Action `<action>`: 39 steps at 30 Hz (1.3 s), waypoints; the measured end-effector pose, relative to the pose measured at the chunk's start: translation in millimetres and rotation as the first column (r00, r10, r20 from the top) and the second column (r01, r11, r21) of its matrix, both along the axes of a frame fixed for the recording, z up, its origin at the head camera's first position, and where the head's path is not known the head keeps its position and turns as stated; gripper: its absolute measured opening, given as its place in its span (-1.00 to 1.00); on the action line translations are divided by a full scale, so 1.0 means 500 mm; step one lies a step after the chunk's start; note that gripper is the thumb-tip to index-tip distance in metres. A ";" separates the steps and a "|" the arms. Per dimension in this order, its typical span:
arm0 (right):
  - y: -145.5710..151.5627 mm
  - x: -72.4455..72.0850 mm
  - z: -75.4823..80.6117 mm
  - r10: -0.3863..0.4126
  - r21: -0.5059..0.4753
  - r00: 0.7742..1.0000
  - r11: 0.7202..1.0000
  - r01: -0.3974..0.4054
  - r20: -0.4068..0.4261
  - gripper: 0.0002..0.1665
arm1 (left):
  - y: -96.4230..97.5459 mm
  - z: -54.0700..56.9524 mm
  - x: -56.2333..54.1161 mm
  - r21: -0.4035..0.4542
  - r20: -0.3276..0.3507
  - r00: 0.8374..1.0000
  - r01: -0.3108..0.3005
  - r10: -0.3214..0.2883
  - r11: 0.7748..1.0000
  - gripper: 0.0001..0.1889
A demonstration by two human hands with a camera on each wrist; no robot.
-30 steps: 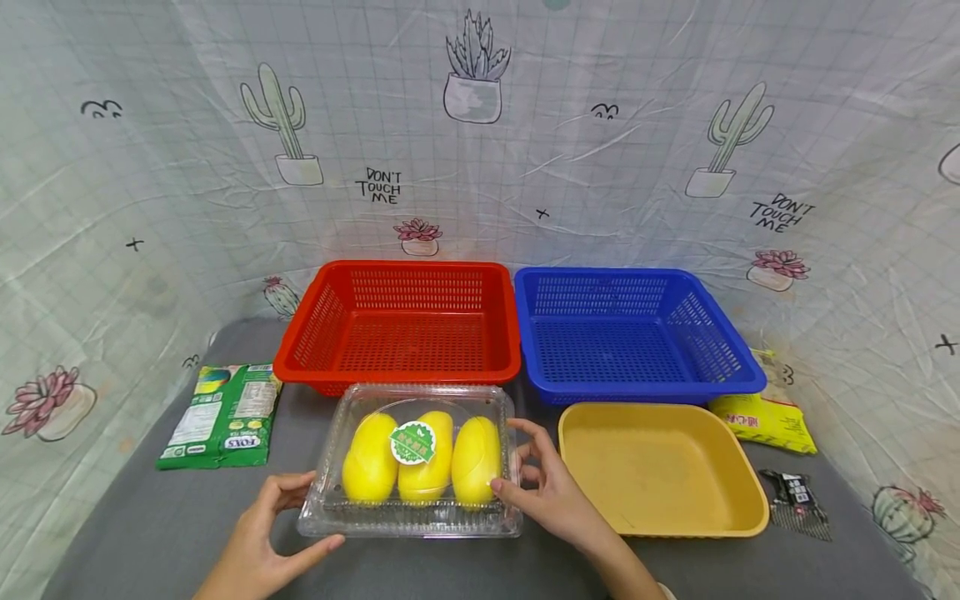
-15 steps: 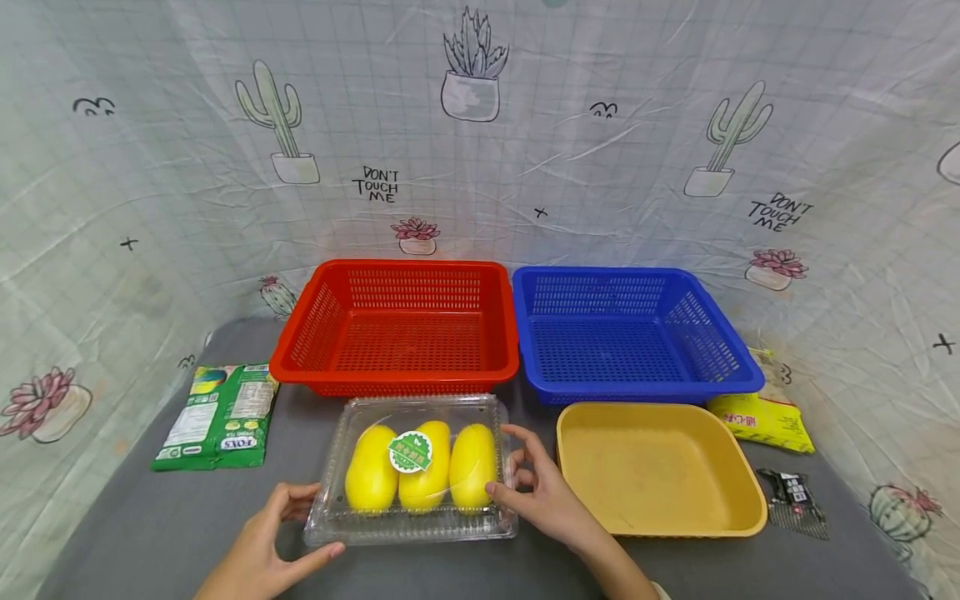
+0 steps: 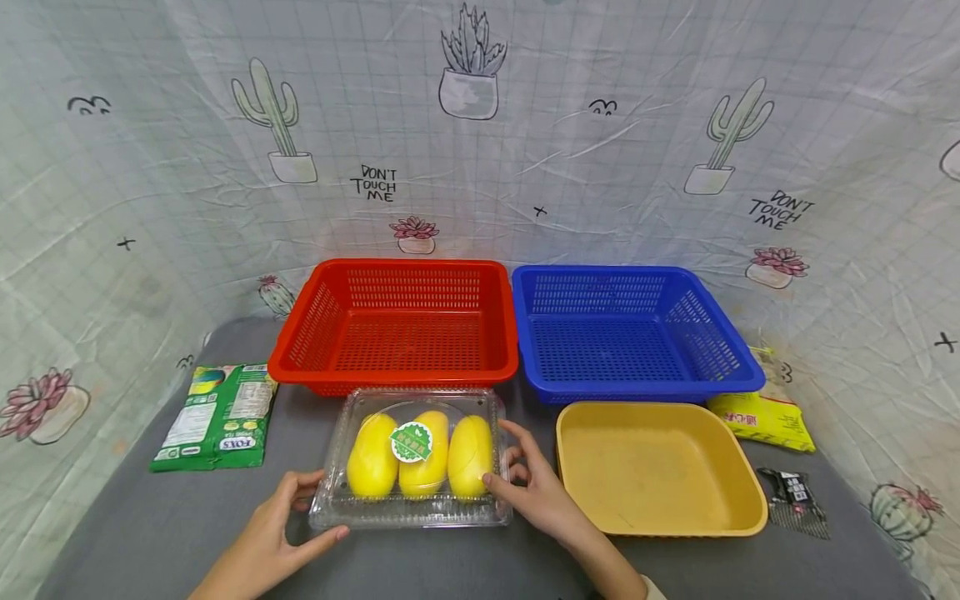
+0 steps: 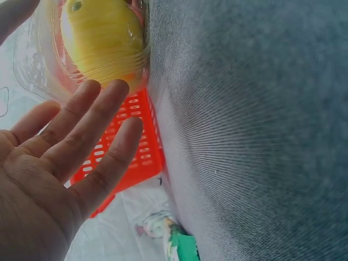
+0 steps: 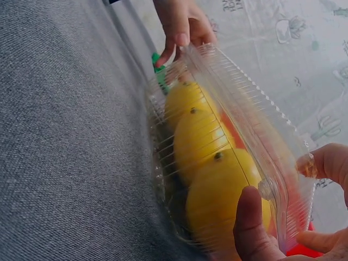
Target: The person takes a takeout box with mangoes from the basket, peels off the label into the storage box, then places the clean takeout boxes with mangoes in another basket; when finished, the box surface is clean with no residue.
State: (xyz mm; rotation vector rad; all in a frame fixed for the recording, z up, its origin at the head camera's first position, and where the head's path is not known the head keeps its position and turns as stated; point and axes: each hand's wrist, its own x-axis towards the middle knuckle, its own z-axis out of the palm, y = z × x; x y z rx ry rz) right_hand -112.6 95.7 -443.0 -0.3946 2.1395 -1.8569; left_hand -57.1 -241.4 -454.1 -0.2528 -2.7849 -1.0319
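A clear plastic clamshell box (image 3: 480,514) with three yellow mangoes (image 3: 423,479) lies in front of the red basket in the head view. A round green and white label (image 3: 412,442) is on its lid. My right hand (image 3: 542,492) grips the box's right end, thumb on the lid's edge and fingers curled at the side. My left hand (image 3: 273,533) is at the left end; its fingers look fairly straight in the left wrist view, fingertips close to the plastic. Whether they touch it is hard to tell. In the right wrist view the box's underside faces the grey cloth.
Behind stand a red basket (image 3: 397,382) and a blue basket (image 3: 645,390), side by side. Right of the box is a yellow tray (image 3: 660,475). A green snack bag (image 3: 217,417) lies left; a yellow packet (image 3: 761,421) and a small black packet (image 3: 793,496) lie right.
The clamshell box first came a little toward me, then went slightly back toward the red basket. Both hands stayed at its ends. The head view shifted slightly.
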 end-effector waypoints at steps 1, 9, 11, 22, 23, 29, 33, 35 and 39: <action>-0.001 -0.001 0.000 -0.004 0.007 1.000 1.000 0.004 0.009 -0.11 | 0.000 0.001 -0.001 -0.002 0.004 1.000 -0.004 0.004 1.000 -0.34; -0.007 -0.009 0.003 -0.032 0.047 0.999 0.998 0.031 0.025 -0.13 | 0.002 0.010 -0.007 -0.018 0.134 0.990 -0.031 0.034 0.999 -0.31; -0.009 -0.010 0.005 -0.043 0.051 0.999 0.998 0.042 0.024 -0.14 | 0.003 0.012 -0.007 -0.015 0.151 0.988 -0.033 0.035 0.999 -0.30; -0.013 -0.005 0.007 -0.119 0.082 0.993 0.989 0.121 -0.022 -0.18 | -0.001 0.016 -0.008 -0.031 0.195 0.979 -0.046 0.051 0.998 -0.29; -0.012 -0.005 0.007 -0.119 0.083 0.993 0.989 0.121 -0.029 -0.18 | -0.001 0.018 -0.007 -0.039 0.211 0.976 -0.048 0.055 0.998 -0.27; -0.009 -0.004 0.011 -0.109 0.071 0.992 0.991 0.113 -0.062 -0.13 | -0.010 0.024 -0.001 -0.106 0.131 0.990 -0.038 0.052 0.994 -0.24; -0.009 -0.004 0.017 -0.122 0.031 0.984 0.991 0.128 -0.133 -0.13 | -0.019 0.028 -0.002 -0.145 -0.008 0.999 -0.036 0.036 0.989 -0.32; -0.009 -0.004 0.020 -0.139 0.000 0.974 0.990 0.141 -0.179 -0.17 | -0.021 0.034 -0.007 -0.151 -0.042 0.998 -0.042 0.036 0.988 -0.34; -0.008 -0.005 0.028 -0.175 -0.076 0.951 0.984 0.161 -0.255 -0.27 | -0.017 0.048 -0.026 -0.139 -0.050 0.998 -0.049 0.042 0.989 -0.31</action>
